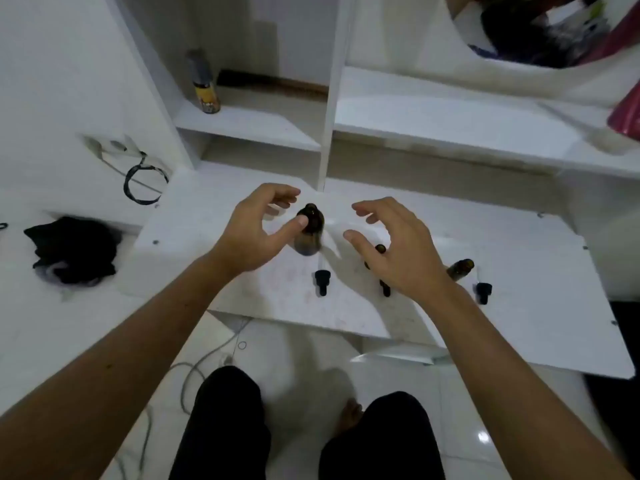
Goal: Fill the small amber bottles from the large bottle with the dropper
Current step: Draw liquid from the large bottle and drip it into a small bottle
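**Both hands hovering over the amber bottles on the white desk**

The large bottle (309, 230) is standing upright on the white desk (519, 306), uncapped, toward the back edge. The left hand (258, 230) is sitting just beside it with loosely curved fingers; its thumb tip is touching or nearly touching the bottle's shoulder, while the other fingers are arching above and behind the neck without closing around it. The right hand (398, 244) is floating to the right of the large bottle, fingers spread and relaxed, gripping nothing.

One small amber bottle (380, 249) is peeking out from under the right palm, mostly hidden. A second small amber bottle (460, 269) is standing further right, near the wrist. Three black dropper caps are lying on the desk: one dropper (322, 281) just in front of the large bottle, its glass tube pointing up toward it, a middle dropper (384, 288) partly under the right hand, and a right dropper (482, 292) beside the second small bottle.

A black cloth (74, 251) is lying on the surface to the left, and a spray can (204, 84) is standing on a shelf behind.
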Demonstrator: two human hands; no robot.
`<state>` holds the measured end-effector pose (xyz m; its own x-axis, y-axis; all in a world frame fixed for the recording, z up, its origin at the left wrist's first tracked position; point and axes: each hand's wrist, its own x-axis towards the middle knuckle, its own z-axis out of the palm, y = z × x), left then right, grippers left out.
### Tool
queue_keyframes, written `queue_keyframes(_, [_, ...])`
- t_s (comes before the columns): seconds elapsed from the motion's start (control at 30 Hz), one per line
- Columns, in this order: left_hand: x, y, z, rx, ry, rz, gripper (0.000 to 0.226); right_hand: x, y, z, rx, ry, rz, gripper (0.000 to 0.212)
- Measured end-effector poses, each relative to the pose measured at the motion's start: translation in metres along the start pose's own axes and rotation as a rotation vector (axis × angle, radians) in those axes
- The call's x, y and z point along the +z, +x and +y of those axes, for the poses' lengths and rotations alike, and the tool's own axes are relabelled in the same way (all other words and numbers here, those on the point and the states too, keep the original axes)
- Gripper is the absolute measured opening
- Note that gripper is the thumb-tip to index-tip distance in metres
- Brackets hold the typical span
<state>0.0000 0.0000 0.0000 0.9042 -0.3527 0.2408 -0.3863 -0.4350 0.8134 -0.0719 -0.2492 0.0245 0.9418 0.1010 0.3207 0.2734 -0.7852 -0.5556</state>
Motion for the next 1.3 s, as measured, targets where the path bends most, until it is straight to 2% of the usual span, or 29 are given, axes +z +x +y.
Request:
queue_keyframes(0.23, [0.031,-0.025,-0.021,0.042,-0.024,0.042,0.042,0.035,-0.040,0.004,-0.163,-0.124,0.082,0.031])
queue_keyframes(0.43, [0.043,-0.039,-0.017,0.005,-0.069,0.101,0.041,0.049,-0.068,-0.003,-0.264,-0.280,0.123,0.025])
queue_keyframes(0.73, [0.043,-0.036,-0.021,0.009,-0.025,0.106,0.046,0.044,-0.054,0.002,-0.274,-0.239,0.209,0.018])
queue_keyframes(0.87, [0.043,-0.037,-0.022,0.026,-0.025,0.112,0.046,0.050,-0.057,-0.006,-0.298,-0.219,0.166,0.021])
queue_keyframes(1.07, [0.044,-0.036,-0.026,0.033,-0.004,0.112,0.047,0.061,-0.062,-0.008,-0.286,-0.293,-0.028,0.038])
queue_keyframes(1.3, [0.045,-0.036,-0.029,0.026,0.040,0.109,0.051,0.065,-0.060,-0.006,-0.268,-0.344,-0.032,0.032])
